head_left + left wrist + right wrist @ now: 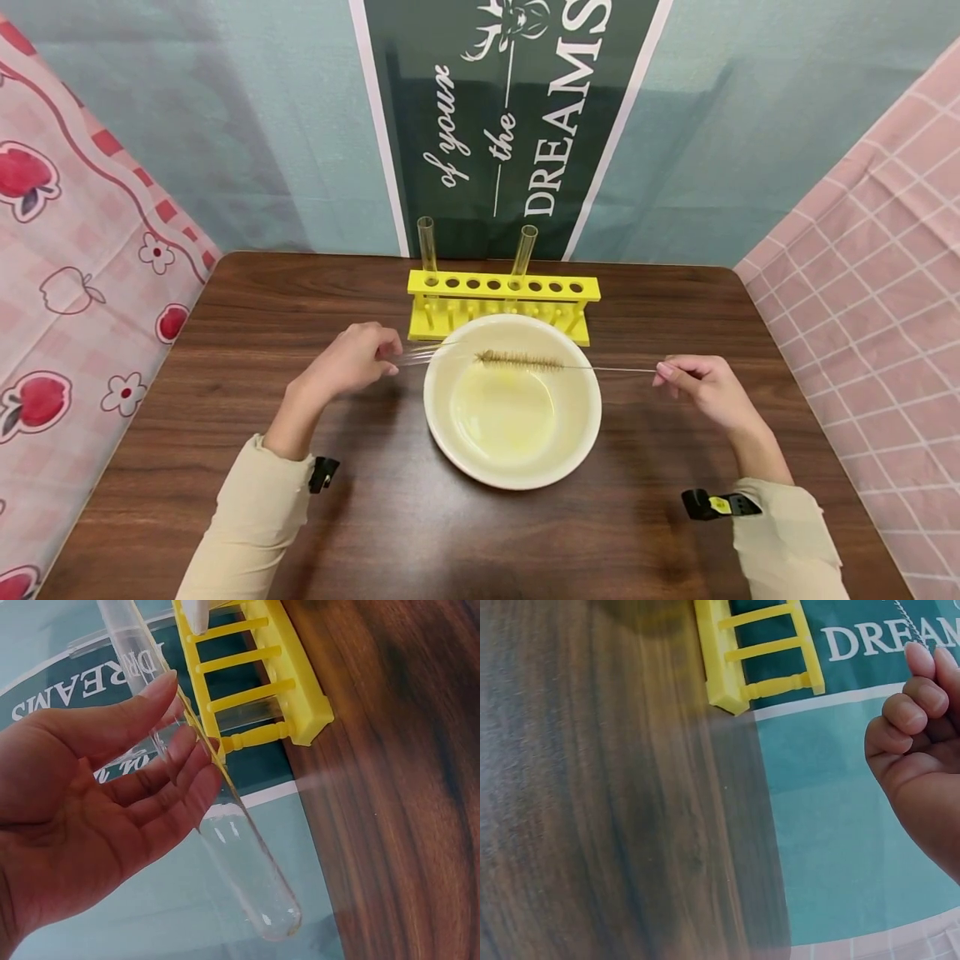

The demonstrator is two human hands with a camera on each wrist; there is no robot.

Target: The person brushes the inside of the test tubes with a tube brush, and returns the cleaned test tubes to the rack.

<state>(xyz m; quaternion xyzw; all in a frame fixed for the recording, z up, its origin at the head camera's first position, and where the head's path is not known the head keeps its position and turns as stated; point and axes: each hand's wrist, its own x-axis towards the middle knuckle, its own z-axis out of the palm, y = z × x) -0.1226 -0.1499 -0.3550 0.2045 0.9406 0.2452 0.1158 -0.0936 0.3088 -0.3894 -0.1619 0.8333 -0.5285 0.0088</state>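
My left hand [352, 357] grips a clear glass test tube [251, 862] between thumb and fingers; its rounded end shows below the fingers in the left wrist view. In the head view the tube is blurred, and it reaches over the left rim of a cream bowl [512, 481]. Across the bowl lies the line of a tube brush [521, 360], its tan bristles above pale yellowish liquid [506, 417]. The bristle tip points left, close to the tube's open end. My right hand [705, 387] pinches the far end of the brush's thin twisted-wire handle [618, 369].
Behind the bowl stands a yellow test tube rack [476, 286] with a row of holes and pegs. Two glass tubes, one at the left end [427, 246] and one near the middle [525, 250], stand in it. All sit on a dark wooden table [450, 542] with cloth-covered walls around.
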